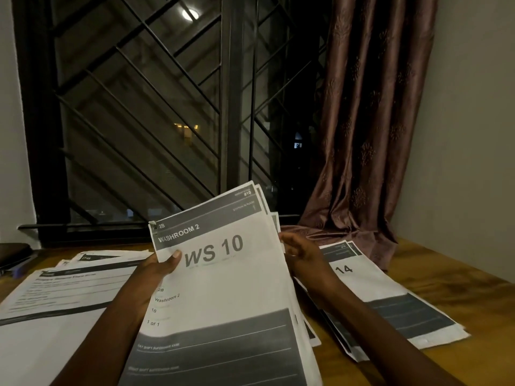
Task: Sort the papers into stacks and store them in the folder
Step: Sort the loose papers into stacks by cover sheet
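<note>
Both forearms enter from the near edge of the wooden table and meet on a held bundle of papers, raised off the table and tilted up toward the camera. Its long axis runs from the near edge away toward the window, and the top sheet reads "WS 10" under a "Washroom 2" heading. The left hand is closed on the bundle's left edge, thumb pressed on the front just beside the printed heading. The right hand sits at the right edge, its fingers curled behind the fanned sheets; it appears to be gripping or thumbing them, though the fingertips are hidden. The hands are apart, one at each long edge of the same bundle.

Two laid-down groups of papers flank it on the table. The right stack, marked "14", lies just beside the right forearm toward the right edge, so the right hand is the nearer one for dropping a sheet there. The left stack is a looser spread of forms toward the left edge, nearer the left hand.

Counted: two hands, one held bundle, two groups on the table; how many sheets are in each cannot be told. A dark flat object at the far left corner may be the folder, but that is a guess. Beyond stand a barred window and a curtain.
</note>
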A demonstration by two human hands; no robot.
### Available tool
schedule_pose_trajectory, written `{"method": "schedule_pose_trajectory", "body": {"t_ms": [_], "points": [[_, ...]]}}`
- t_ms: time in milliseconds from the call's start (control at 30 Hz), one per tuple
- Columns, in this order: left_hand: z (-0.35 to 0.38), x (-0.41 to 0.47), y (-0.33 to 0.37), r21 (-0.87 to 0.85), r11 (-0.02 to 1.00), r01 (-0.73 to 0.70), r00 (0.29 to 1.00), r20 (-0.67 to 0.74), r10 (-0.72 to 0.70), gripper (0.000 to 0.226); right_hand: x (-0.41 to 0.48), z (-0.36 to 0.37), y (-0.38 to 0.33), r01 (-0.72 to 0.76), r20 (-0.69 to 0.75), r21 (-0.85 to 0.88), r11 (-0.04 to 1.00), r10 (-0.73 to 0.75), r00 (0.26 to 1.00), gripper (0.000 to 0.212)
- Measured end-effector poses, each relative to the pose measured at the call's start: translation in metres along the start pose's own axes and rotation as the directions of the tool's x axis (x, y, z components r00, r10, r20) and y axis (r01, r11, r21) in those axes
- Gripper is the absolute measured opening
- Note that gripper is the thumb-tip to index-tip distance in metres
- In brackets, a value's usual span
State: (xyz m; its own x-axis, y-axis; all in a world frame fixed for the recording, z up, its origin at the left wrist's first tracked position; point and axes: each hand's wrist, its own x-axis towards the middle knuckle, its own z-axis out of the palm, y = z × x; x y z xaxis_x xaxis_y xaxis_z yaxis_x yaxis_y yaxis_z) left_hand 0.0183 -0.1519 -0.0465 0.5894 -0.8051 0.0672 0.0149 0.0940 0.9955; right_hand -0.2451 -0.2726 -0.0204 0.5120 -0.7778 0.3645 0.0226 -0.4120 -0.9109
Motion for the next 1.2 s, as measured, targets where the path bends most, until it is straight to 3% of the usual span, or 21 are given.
{"method": "schedule_pose_trajectory", "body": {"t_ms": [167,367,600,733,833,1000,1100,1200], "points": [[-0.003,-0.001,0.000,0.043,0.999,0.019,1.000,-0.013,-0.018,0.023,0.000,-0.008,-0.008,0.101,-0.202,0.048,0.994,-0.089,0.975,0.015],[0.001,-0.008,0.004,0.049,0.999,0.013,0.999,-0.030,-0.011,0.023,0.001,-0.016,-0.008,0.148,-0.276,0.078,0.986,-0.121,0.953,0.020],[0.002,-0.012,0.005,0.019,1.000,0.023,0.998,-0.055,-0.022,0.023,0.002,-0.017,-0.005,0.206,-0.228,0.134,0.969,-0.172,0.958,0.033],[0.002,-0.013,0.007,-0.006,1.000,0.013,0.999,-0.047,-0.013,0.027,0.001,-0.017,-0.005,0.214,-0.233,0.098,0.972,-0.186,0.955,0.029],[0.003,-0.013,0.008,-0.030,0.999,0.020,0.999,-0.033,-0.021,0.028,-0.002,-0.014,-0.006,0.223,-0.261,0.009,0.975,-0.213,0.942,0.013],[0.005,-0.018,0.012,-0.080,0.996,0.031,0.999,-0.012,-0.032,0.037,-0.006,-0.001,-0.011,0.050,-0.075,0.024,0.998,-0.048,0.996,0.023],[0.005,-0.021,0.011,-0.140,0.989,0.049,0.999,0.012,-0.048,0.045,-0.005,0.001,-0.007,0.018,-0.044,-0.014,1.000,-0.019,0.999,0.014],[0.008,-0.025,0.011,-0.221,0.973,0.069,0.997,0.053,-0.059,0.044,-0.002,-0.003,-0.004,0.007,-0.061,0.122,0.993,0.000,0.998,0.029]]}}
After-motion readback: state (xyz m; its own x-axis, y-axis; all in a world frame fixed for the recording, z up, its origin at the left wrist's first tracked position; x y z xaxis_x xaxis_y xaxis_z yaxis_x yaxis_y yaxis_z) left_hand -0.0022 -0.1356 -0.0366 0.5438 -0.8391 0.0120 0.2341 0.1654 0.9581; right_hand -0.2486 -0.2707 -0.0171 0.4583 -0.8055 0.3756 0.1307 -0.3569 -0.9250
